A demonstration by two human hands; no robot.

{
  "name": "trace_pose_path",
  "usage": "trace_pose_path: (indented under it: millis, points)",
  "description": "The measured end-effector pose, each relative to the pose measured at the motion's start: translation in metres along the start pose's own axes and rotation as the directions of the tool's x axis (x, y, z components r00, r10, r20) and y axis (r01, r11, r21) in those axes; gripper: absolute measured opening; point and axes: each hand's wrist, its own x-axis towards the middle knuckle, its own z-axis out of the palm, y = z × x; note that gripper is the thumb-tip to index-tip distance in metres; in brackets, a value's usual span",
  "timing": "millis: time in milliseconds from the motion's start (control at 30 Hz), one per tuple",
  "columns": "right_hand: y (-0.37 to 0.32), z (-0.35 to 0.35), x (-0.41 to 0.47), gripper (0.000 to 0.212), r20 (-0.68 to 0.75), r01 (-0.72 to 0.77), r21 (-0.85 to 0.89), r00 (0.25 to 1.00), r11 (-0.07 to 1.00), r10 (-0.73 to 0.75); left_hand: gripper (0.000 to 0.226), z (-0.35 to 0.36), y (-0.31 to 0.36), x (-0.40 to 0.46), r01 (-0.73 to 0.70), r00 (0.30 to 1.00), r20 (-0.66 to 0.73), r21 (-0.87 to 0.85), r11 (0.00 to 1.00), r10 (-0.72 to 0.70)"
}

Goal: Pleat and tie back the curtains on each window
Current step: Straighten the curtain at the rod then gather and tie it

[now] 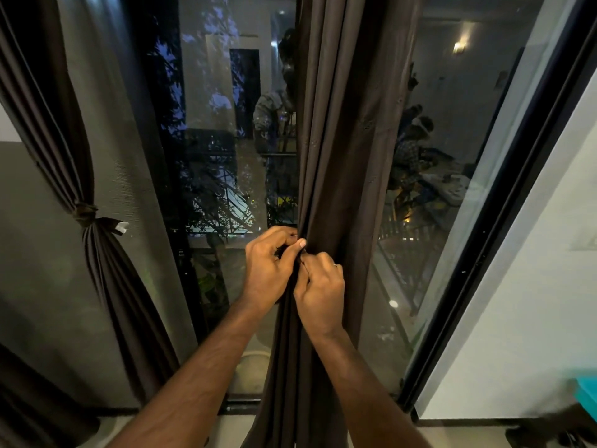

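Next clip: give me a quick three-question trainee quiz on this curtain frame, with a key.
1. True or false: the left curtain is already tied back.
2. What is each hand doing? A) both grip the middle curtain; B) one rests on the glass; C) both hang idle.
3. Fill in: a tie cinches the left curtain into a gathered ____.

Key
1. True: a tie binds it.
2. A: the left hand and right hand pinch its folds with curled fingers.
3. Bundle.
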Motion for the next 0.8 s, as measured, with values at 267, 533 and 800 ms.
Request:
trace_pose_path:
  millis: [267,533,800]
  points:
    - [-0.002,0.001,-0.001,0.012,0.057,0.01,-0.013,0.998,1.0,-0.01,0.016,0.001,0.007,-0.002,-0.011,1.0,0.008,0.017,1.0,0.011]
    - [0.018,-0.039,0.005,0.018,-0.08,-0.099,0.066,0.991,0.993,0.104,0.023,-0.008,-0.004,0.001,-0.011,0.999,-0.04,0.075,0.997,0.014]
    - [0.055,-0.05,0.045,0.031,-0.096,-0.429,0.199,0.887,0.881,0.453,0.025,-0.007,-0.007,0.002,0.001,1.0,-0.024,0.055,0.998,0.0]
